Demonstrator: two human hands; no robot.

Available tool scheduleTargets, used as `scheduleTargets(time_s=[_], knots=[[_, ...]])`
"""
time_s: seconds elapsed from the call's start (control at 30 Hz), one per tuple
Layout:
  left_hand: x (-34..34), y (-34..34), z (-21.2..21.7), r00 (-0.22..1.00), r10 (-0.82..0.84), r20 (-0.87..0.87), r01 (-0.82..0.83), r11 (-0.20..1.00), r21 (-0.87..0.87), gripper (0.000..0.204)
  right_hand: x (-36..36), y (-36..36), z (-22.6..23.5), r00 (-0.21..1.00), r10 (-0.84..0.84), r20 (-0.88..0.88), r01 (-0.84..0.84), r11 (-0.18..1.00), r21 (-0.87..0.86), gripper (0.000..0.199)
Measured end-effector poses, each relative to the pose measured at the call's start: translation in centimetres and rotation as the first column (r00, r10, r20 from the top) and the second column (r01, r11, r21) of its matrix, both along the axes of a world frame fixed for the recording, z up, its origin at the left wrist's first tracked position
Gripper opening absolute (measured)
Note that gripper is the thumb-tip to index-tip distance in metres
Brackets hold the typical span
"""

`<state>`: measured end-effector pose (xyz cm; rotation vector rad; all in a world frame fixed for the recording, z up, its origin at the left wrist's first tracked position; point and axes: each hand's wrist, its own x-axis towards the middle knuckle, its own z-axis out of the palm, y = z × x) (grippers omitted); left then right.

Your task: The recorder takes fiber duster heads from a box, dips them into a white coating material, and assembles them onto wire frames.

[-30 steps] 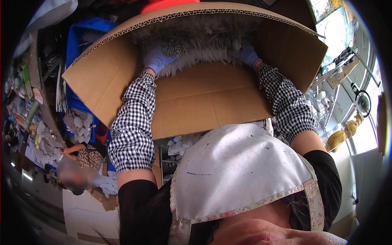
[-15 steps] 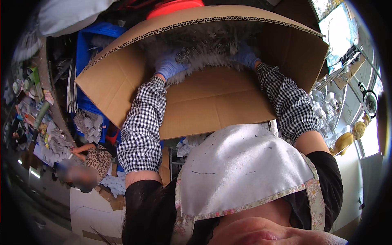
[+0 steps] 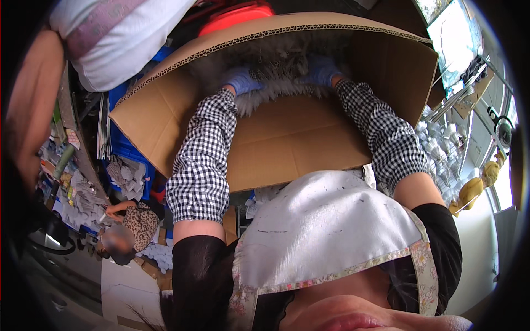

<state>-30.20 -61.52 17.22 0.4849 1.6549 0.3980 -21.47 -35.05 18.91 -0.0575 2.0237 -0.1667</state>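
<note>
In a large brown cardboard box [image 3: 298, 146] lies a heap of fluffy grey-white furry pieces [image 3: 270, 94] with small metal rings or clasps among them. Both my hands reach into it, in blue gloves and checked oversleeves. My left hand [image 3: 242, 81] rests on the left of the heap, its visible fingers stretched inward over the fluff. On the other side my right hand [image 3: 322, 71] touches the heap, fingers extended toward the middle. Some fingertips sink into the fur and are hidden. The two hands are apart, and neither is visibly gripping a single piece.
A red object [image 3: 236, 15] sits behind the box. At upper left stands another person in white clothing [image 3: 118, 49], an arm hanging down. A blue crate [image 3: 130, 149] is left of the box. Farther left, a person in a patterned top [image 3: 142, 223] works beside a cluttered table.
My hands have moved closer together over the heap. The person in white has come farther into view at upper left, with an arm now showing. The box sits slightly differently in view.
</note>
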Motion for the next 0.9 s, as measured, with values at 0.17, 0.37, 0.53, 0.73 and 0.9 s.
scheduleTargets(time_s=[0.17, 0.37, 0.53, 0.73, 0.9], knots=[[0.1, 0.1, -0.3, 0.984, -0.12, -0.135, 0.105, 0.988, -0.117, 0.074, -1.7, -1.5, -1.6, 0.99, -0.103, 0.098, 0.108, 0.993, -0.046, 0.088], [1.0, 0.3, 1.1, 0.973, -0.018, -0.231, 0.009, 0.999, -0.042, 0.066, -2.7, -0.8, 0.3, 0.999, -0.035, -0.012, 0.033, 0.992, -0.119, 0.088], [0.0, 0.8, 0.8, 0.978, -0.053, -0.2, 0.045, 0.998, -0.045, 0.074, -3.3, -0.5, 0.0, 1.0, -0.022, -0.007, 0.02, 0.979, -0.203, 0.085], [-1.0, 1.4, 1.9, 0.99, -0.117, -0.082, 0.098, 0.973, -0.207, 0.084, -4.3, -3.5, -0.4, 0.965, -0.22, 0.141, 0.243, 0.953, -0.18, 0.085], [-0.8, 1.2, 1.3, 0.972, -0.164, -0.171, 0.127, 0.97, -0.208, 0.077, -5.2, -4.3, -0.8, 0.936, -0.229, 0.268, 0.263, 0.96, -0.099, 0.09]])
